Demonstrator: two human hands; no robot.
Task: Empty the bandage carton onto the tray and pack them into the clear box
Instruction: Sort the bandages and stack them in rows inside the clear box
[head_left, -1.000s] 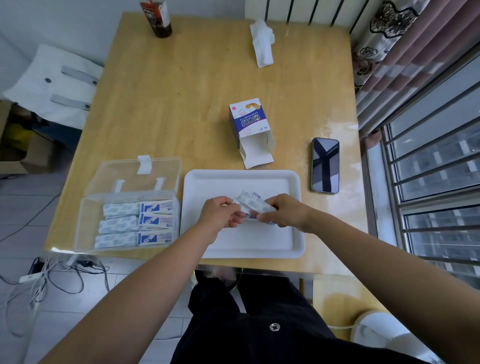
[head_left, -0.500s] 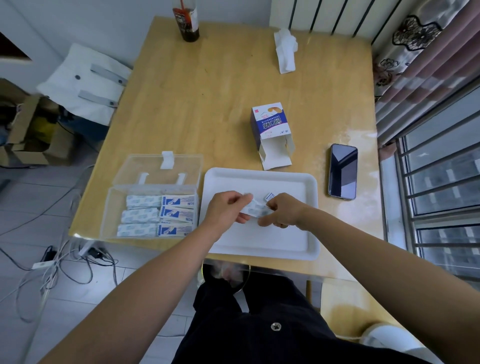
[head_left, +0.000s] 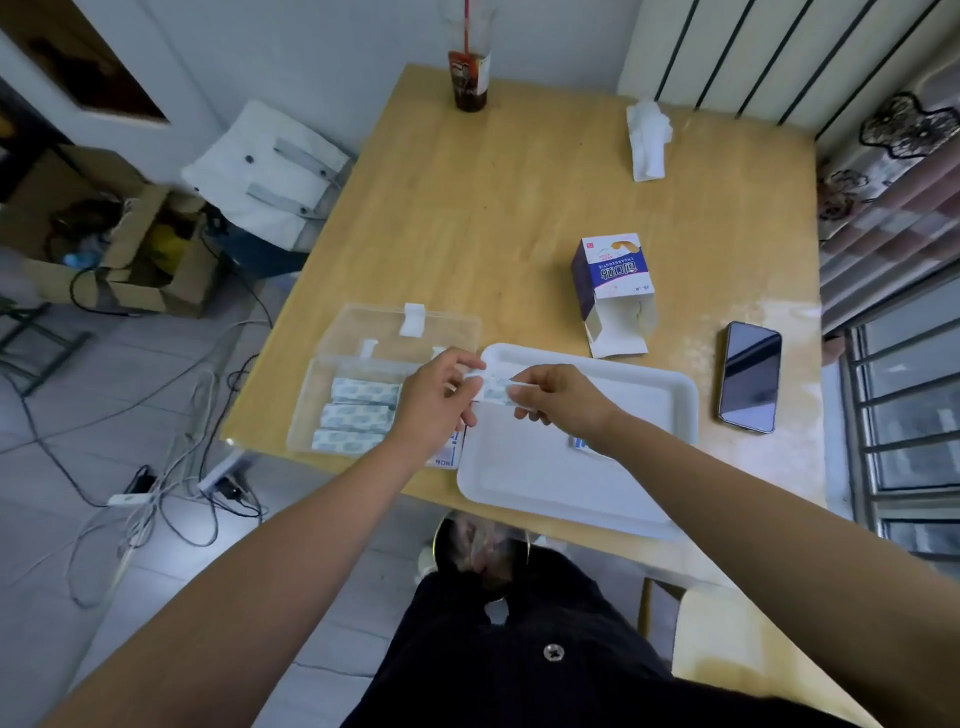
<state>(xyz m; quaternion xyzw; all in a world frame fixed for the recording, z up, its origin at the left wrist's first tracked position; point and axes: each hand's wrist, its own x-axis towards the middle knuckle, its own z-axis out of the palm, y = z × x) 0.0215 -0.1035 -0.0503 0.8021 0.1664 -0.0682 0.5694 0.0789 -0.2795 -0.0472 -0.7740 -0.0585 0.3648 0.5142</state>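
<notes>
My left hand (head_left: 437, 395) and my right hand (head_left: 558, 397) both pinch a small stack of wrapped bandages (head_left: 493, 387) over the left edge of the white tray (head_left: 649, 499). One bandage (head_left: 581, 444) lies on the tray, partly hidden under my right wrist. The clear box (head_left: 332, 374) stands open left of the tray, its lid folded back, with rows of bandages (head_left: 358, 410) inside. The bandage carton (head_left: 613, 291) lies open on its side behind the tray, its mouth facing the tray.
A black phone (head_left: 750, 376) lies right of the tray. A crumpled tissue (head_left: 649, 137) and a dark drink bottle (head_left: 470, 78) stand at the table's far side. Cables and cardboard boxes litter the floor at left.
Both hands carried the bandage stack left, from the tray's middle to its left edge beside the clear box. The camera view shifted left too.
</notes>
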